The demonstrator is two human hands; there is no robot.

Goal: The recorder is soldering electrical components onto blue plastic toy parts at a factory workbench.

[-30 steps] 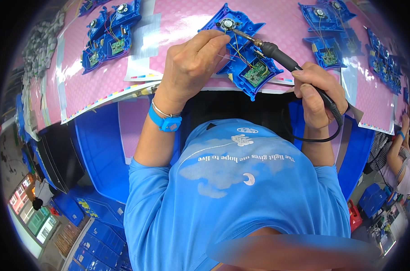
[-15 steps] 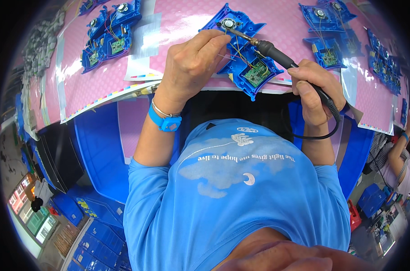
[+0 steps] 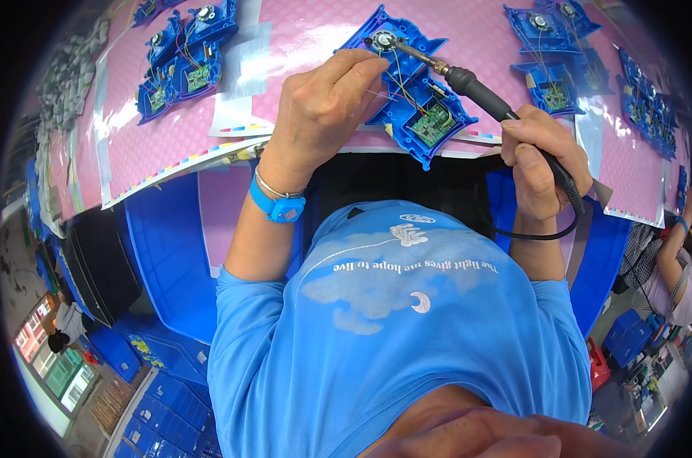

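My right hand (image 3: 543, 156) is closed round the black handle of a soldering iron (image 3: 479, 93). Its metal tip points left and reaches the right side of a round speaker (image 3: 384, 40). That speaker sits in a blue plastic housing half (image 3: 418, 47). My left hand (image 3: 331, 107) is pinched beside the speaker; a thin wire (image 3: 381, 95) shows at its fingers, partly hidden by them. Nearer to me, a second blue half holds a green circuit board (image 3: 433, 124), with thin coloured wires running between the halves.
More blue housings with boards and speakers lie at the left (image 3: 186, 65) and right (image 3: 548, 57) of the pink-covered table (image 3: 300, 27). Grey pieces (image 3: 75, 76) are heaped far left. Blue bins (image 3: 167, 259) stand under the table edge. Another person's arm (image 3: 672, 259) shows far right.
The iron's tip has shifted from the speaker's left edge to its right side. My right hand has moved a little right and toward me; my left hand has barely moved.
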